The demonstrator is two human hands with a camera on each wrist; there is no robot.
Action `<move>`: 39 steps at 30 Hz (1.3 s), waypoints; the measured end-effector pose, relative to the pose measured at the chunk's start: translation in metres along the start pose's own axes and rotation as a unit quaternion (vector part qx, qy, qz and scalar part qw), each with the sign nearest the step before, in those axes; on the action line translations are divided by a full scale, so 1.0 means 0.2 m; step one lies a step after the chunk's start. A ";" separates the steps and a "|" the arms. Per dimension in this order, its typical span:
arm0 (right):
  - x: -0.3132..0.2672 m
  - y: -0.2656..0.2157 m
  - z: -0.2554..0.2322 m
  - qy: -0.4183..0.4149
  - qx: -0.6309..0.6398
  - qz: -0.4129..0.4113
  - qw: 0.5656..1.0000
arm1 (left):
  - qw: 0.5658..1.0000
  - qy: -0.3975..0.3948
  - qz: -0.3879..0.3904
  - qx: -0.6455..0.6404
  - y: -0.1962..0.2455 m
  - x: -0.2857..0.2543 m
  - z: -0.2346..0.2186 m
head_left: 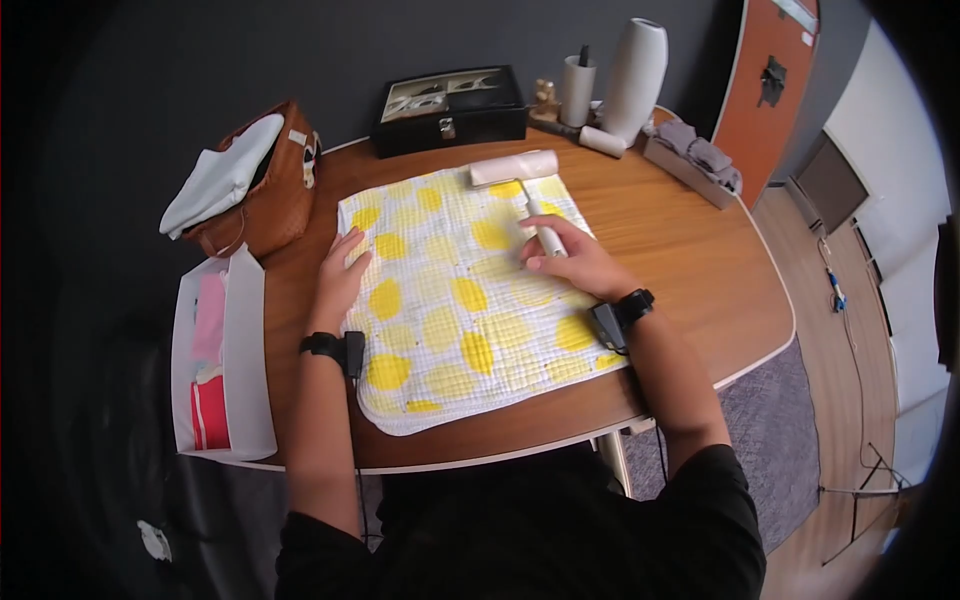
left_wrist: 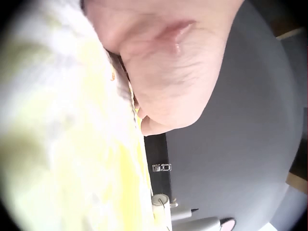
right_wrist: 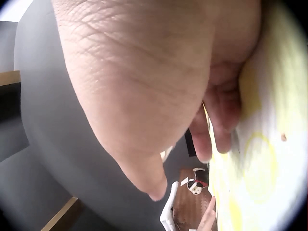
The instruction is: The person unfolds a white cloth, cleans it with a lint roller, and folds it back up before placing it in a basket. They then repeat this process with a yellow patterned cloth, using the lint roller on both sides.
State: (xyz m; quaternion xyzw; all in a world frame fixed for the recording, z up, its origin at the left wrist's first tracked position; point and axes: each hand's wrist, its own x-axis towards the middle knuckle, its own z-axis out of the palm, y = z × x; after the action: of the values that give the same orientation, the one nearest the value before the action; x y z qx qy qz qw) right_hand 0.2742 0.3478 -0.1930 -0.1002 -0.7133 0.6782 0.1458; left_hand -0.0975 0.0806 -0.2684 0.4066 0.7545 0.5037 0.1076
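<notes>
A white quilted cloth point(head_left: 455, 310) with yellow round patterns lies spread on the wooden table. My right hand point(head_left: 580, 258) grips the white handle of a lint roller point(head_left: 513, 168), whose pale roll lies across the cloth's far edge. In the right wrist view, the palm of this hand point(right_wrist: 139, 82) hides most of the handle. My left hand point(head_left: 342, 275) rests on the cloth's left edge with its fingers extended. Small brown specks point(right_wrist: 284, 137) show on the cloth.
At the left stand a white bin point(head_left: 253, 370) of folded clothes and a brown basket point(head_left: 270, 215) with a pale cloth over it. A black glasses case point(head_left: 448, 128), a white vase point(head_left: 635, 80), a spare roll point(head_left: 602, 141) and a box of grey cloths point(head_left: 690, 180) line the back.
</notes>
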 end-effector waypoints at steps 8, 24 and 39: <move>-0.27 -0.07 -0.06 -0.147 0.032 0.034 0.988 | 0.982 -0.099 0.016 0.159 0.07 -0.05 -0.11; -0.56 -0.03 -0.01 -0.134 0.029 0.060 0.989 | 0.928 -0.090 -0.059 0.356 0.25 -0.53 -0.08; -0.83 -0.07 0.11 -0.142 -0.051 0.045 0.987 | 0.931 -0.083 -0.042 0.354 0.30 -0.65 -0.05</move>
State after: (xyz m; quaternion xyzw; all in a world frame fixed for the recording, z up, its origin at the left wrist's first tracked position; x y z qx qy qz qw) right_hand 0.4228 0.2705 -0.1922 -0.0421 -0.7552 0.6541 0.0066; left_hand 0.0111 -0.0111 -0.2444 0.4268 0.8885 0.1638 0.0401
